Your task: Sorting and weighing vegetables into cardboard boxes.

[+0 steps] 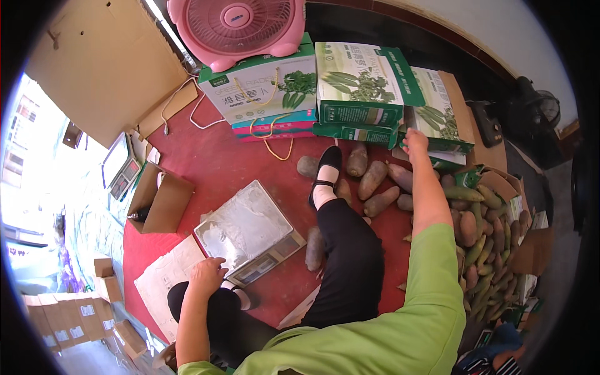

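Observation:
My right hand (415, 145) reaches forward to the cardboard cartons, beside the near left corner of a white-and-green carton (434, 106) printed with vegetables. Its fingers are curled together, and I cannot make out what is between them. My left hand (207, 276) hovers over my left knee with its fingers loosely apart, holding nothing. Just beyond it is the corner of a digital weighing scale (244, 225) with a worn, pale platform. Several dusty purple-brown root vegetables (373, 179) lie on the red floor around my right foot, below my right hand.
A pink fan (237, 19) stands on a green-and-white carton (262, 87) ahead. At the right lies a large heap of green and reddish root vegetables (484, 244). A brown open box (161, 199), a second scale (120, 167) and a flat cardboard sheet (165, 281) are at the left.

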Available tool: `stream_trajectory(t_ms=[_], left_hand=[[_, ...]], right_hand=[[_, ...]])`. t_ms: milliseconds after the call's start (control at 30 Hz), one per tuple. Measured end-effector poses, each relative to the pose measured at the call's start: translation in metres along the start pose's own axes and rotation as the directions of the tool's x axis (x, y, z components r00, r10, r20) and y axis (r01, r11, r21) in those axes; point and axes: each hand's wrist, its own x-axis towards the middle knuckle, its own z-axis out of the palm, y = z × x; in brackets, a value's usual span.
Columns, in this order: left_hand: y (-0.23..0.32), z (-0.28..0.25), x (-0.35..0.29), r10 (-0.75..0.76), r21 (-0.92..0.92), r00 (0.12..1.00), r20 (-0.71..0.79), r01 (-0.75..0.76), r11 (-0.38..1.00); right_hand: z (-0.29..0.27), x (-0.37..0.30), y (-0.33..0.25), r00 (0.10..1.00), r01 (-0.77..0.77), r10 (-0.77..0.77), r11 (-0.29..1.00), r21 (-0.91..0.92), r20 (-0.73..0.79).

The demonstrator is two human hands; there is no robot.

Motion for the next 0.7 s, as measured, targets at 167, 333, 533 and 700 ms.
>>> stream_trajectory(t_ms=[167,333,533,700], left_hand=[[-0.001,-0.002,0.002,-0.034,-0.002,0.999,0.018,0.034,0.999],[0.000,-0.003,0.000,-0.045,-0.017,0.999,0.002,0.045,0.999],[-0.001,-0.003,0.007,-0.035,-0.017,0.999,0.041,0.036,0.999],[0.000,-0.005,0.007,-0.040,-0.003,0.998,0.039,0.040,0.999]], right_hand=[[0.025,0.025,-0.024,0.998,0.008,-0.018,0.991,0.134,0.068],[0.054,0.013,-0.040,0.971,-0.073,0.004,0.957,0.282,0.240],[0.053,0.048,-0.028,0.968,-0.152,0.091,0.954,0.259,0.233],[0.065,0.025,-0.025,0.958,-0.209,0.104,0.892,0.402,0.267]])
